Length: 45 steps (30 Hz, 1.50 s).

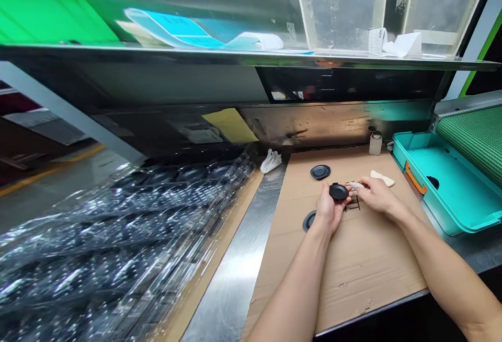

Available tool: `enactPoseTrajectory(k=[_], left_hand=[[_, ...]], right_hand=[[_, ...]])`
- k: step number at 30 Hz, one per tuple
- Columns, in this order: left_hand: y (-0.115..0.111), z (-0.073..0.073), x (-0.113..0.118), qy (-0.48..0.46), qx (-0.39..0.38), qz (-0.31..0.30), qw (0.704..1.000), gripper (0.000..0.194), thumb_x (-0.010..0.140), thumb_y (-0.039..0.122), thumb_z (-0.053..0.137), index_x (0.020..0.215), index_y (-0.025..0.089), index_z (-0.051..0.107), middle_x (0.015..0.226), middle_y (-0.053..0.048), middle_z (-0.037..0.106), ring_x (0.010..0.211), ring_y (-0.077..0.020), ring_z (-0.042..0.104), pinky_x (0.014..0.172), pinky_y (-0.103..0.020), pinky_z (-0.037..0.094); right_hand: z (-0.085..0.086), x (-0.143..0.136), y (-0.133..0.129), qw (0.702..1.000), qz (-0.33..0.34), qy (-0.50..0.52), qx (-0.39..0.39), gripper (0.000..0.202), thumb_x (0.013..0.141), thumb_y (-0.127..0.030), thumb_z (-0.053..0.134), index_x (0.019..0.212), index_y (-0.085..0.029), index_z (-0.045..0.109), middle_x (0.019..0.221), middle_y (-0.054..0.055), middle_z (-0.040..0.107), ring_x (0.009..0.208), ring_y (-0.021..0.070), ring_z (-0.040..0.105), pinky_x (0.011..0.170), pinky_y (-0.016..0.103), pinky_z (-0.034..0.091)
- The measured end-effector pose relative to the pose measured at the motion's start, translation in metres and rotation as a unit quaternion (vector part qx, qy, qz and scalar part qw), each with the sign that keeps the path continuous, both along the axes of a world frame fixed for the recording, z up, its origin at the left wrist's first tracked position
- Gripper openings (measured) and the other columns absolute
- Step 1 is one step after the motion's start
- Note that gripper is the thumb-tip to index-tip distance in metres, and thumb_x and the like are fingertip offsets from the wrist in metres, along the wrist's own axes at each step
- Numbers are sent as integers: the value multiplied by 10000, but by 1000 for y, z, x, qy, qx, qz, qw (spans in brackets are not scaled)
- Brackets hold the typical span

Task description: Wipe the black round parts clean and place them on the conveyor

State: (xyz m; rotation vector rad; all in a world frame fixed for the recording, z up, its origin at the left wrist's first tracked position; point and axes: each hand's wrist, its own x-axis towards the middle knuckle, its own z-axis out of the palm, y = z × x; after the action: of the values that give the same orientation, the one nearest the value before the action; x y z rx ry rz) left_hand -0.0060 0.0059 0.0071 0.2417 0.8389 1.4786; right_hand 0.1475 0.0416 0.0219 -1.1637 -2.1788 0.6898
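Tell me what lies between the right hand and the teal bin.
A flat white piece lies on the cardboard sheet between the right hand and the teal bin, with bare cardboard around it. The head view shows this.

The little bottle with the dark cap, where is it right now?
In the head view, the small bottle stands on the right side, at the far right corner of the cardboard sheet, just left of the teal tray.
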Motion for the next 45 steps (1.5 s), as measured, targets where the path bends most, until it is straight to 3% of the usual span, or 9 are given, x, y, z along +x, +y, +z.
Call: enactPoseTrajectory(k=[4,7,11,16,26,34,38,42,45], left_hand=[[-1,-12,11,103,51,-23,993,575,915,678,512,825,129,658,662,-74,674,604,-176,664,496,-239,499],[-3,-21,14,203,64,-44,976,616,838,753,553,782,148,653,577,-48,639,547,-179,645,456,-236,458],[-6,-24,13,310,47,-64,947,630,888,749,457,765,165,660,514,-44,610,483,-183,614,423,-246,422],[-6,-25,14,354,46,-66,932,639,917,726,409,730,172,667,472,-40,582,418,-174,556,431,-265,418],[-7,-27,15,455,74,-68,885,689,968,682,299,582,201,607,482,-67,596,488,-192,594,522,-284,450],[-9,-25,16,463,63,-58,882,664,959,674,346,597,192,623,495,-66,611,509,-190,607,531,-279,454],[-9,-23,20,390,57,-56,917,615,948,657,399,786,137,685,558,-67,649,451,-164,581,456,-258,435],[-5,-9,16,170,-10,-31,985,527,1019,486,328,969,76,655,671,-111,686,462,-143,593,408,-220,442],[-4,6,3,-18,-77,-74,994,507,1042,371,239,1034,47,629,714,-138,677,491,-136,597,389,-196,466]], right_hand=[[-6,-9,-6,991,10,-36,127,167,993,-259,546,998,-173,689,952,56,660,874,157,586,788,253,409],[-5,-13,-13,982,-9,-104,158,197,1024,-287,507,1045,-184,674,996,66,646,919,170,591,796,257,402],[0,-15,-21,970,-53,-179,153,260,1049,-332,432,1048,-204,658,1037,61,661,947,173,608,779,253,383],[7,-15,-22,961,-78,-230,129,250,1014,-319,452,980,-196,667,1043,65,691,901,178,624,730,266,369],[13,-14,-25,961,-74,-234,126,268,994,-327,464,962,-207,701,1040,54,718,897,181,648,716,272,383],[9,-14,-22,966,-73,-226,104,270,976,-320,473,908,-209,710,1020,63,736,915,190,659,751,259,407],[5,-6,-13,955,-128,-264,52,290,961,-337,491,890,-188,729,969,102,741,878,215,670,722,272,401],[6,1,-6,958,-156,-236,48,320,976,-360,466,882,-193,722,923,85,738,857,194,657,707,258,373],[6,1,-6,964,-164,-203,60,344,986,-382,446,854,-200,707,902,65,733,825,177,641,680,257,345]])
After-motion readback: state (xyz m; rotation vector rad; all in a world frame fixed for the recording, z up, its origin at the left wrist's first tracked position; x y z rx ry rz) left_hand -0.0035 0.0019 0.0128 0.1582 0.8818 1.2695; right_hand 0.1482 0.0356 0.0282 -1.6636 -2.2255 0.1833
